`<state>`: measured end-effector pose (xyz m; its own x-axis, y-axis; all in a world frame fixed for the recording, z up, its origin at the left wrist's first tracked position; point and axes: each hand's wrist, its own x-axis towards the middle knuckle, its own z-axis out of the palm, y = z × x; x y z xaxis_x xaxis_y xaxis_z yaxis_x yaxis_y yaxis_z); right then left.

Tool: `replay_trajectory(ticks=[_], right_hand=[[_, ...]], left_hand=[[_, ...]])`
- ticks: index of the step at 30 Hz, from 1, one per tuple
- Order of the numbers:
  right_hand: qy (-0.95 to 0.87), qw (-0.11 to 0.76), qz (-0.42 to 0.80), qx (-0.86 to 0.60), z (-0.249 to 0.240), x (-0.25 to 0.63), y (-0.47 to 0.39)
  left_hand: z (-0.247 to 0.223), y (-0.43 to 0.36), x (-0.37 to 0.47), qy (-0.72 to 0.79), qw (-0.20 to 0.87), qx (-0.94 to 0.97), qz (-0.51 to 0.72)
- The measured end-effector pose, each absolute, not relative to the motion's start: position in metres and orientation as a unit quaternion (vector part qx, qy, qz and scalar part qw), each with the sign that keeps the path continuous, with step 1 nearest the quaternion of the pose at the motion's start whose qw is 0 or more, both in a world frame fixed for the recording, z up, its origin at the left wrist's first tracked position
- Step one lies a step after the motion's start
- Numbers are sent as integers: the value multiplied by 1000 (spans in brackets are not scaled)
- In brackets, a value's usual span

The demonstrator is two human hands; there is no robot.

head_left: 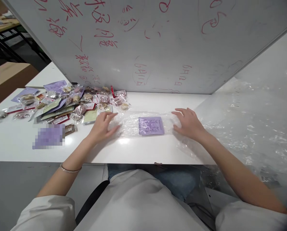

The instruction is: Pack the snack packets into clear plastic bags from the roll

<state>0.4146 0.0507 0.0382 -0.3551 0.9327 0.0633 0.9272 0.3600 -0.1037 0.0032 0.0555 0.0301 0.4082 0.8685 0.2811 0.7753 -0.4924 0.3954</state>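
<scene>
Purple packet [151, 125] laid along clear film [129, 125]; packet heap [52, 106] untouched; film spanned by left hand [102, 127], right hand [188, 123], fingers parted.

White tabletop [143, 152]: pile of small packets [79, 110] on the left, clear plastic sheet [129, 125] mid-table, whiteboard [134, 48] at back, probably standing on it.

White top [134, 205]; slim bangle [70, 171]; blue trousers [178, 182], probably denim

There are two hands [102, 127], one purple packet [151, 125] between them, one whiteboard [158, 57] and uncountable piled packets [56, 107].
</scene>
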Motion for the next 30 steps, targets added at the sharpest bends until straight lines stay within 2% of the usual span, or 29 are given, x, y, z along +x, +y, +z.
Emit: replay_trajectory(ticks=[3,6,9,15,21,25,28,30], right_hand=[[-880,17,82,-467,32,420,42],[-879,-18,84,-470,21,421,41],[-861,-1,86,-501,20,424,45],[-762,66,171,-621,34,415,56],[-690,74,130,-709,40,398,82],[-665,29,130,-735,40,402,94],[-662,0,130,-738,37,408,90],[-656,10,133,-743,37,413,84]], left_hand=[[33,44,7,388,189,890,146],[27,40,12,381,252,885,89],[22,43,12,434,275,847,139],[27,54,16,546,329,731,243],[33,76,27,583,265,724,259],[34,89,26,619,212,741,150],[33,86,29,643,133,751,69],[32,78,38,637,53,764,88]])
